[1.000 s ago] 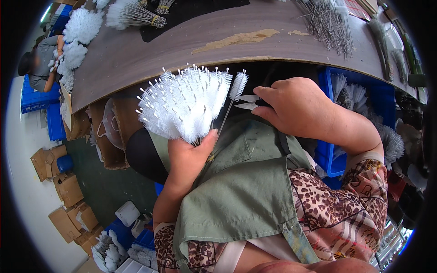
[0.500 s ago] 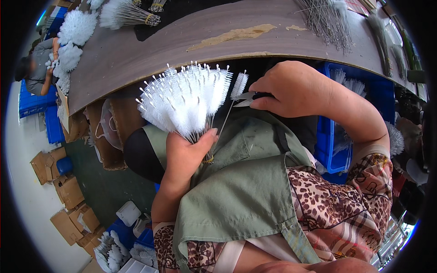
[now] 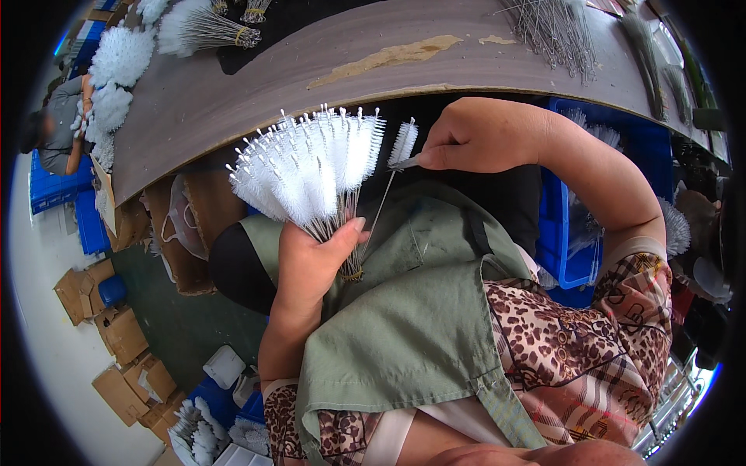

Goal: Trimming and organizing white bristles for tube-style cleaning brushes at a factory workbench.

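My left hand (image 3: 311, 252) is closed around the wire stems of a fanned bunch of white bristle brushes (image 3: 307, 167), their pale tips pointing up. A yellow band (image 3: 352, 276) circles the stems below my fist. One single brush (image 3: 404, 141) stands apart to the right of the bunch, its thin stem running down to my left thumb. My right hand (image 3: 466, 140) grips small metal snips (image 3: 406, 163); their blades are together at the lower end of that brush's bristles. The snips' handles are hidden in my fingers.
A worn table (image 3: 295, 74) curves across beyond my hands, with banded brushes (image 3: 206, 29) and loose wire stems (image 3: 556, 35) on it. A blue bin (image 3: 575, 256) with brushes stands at right. Cardboard boxes (image 3: 120, 338) sit left. Another person (image 3: 62, 128) works far left.
The snips' blades, spread apart before, have come together at the single brush. The bunch and my hands have shifted slightly left in view.
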### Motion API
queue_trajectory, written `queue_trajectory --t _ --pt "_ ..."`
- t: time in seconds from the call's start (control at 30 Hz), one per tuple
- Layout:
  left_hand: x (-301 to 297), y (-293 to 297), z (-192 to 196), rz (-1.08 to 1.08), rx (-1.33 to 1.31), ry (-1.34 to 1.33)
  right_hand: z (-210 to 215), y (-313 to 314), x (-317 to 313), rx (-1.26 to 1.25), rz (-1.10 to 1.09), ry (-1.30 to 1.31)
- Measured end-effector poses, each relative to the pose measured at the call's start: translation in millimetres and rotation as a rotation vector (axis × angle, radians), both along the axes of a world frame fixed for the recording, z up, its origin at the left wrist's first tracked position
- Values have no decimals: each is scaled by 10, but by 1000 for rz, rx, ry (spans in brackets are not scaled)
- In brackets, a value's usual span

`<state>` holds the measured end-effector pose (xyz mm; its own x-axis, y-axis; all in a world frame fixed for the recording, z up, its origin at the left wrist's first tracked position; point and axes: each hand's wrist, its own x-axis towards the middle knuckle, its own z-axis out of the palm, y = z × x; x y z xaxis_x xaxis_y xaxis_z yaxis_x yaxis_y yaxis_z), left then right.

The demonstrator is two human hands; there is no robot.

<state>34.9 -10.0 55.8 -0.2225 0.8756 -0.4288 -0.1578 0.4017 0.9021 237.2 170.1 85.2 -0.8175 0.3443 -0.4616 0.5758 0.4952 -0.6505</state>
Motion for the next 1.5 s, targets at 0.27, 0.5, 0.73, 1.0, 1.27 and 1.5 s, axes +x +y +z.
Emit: queue_trajectory --t 0.27,0.5,0.73,1.0,1.27,1.5 --pt "41 4 -7 13 32 42 -97 23 52 -82 -59 118" --pt "9 2 -29 -6 29 -5 -109 44 73 -117 -48 139" --pt "-5 17 -91 16 40 -43 -77 104 127 -160 -44 187" --pt "-52 38 -302 -12 12 -605 -498 142 84 -362 -497 834" --pt "-102 -41 -419 41 40 -805 -720 -29 -189 -885 -469 996" --pt "-70 -60 -413 39 28 -724 -658 -24 -180 -976 -432 974"
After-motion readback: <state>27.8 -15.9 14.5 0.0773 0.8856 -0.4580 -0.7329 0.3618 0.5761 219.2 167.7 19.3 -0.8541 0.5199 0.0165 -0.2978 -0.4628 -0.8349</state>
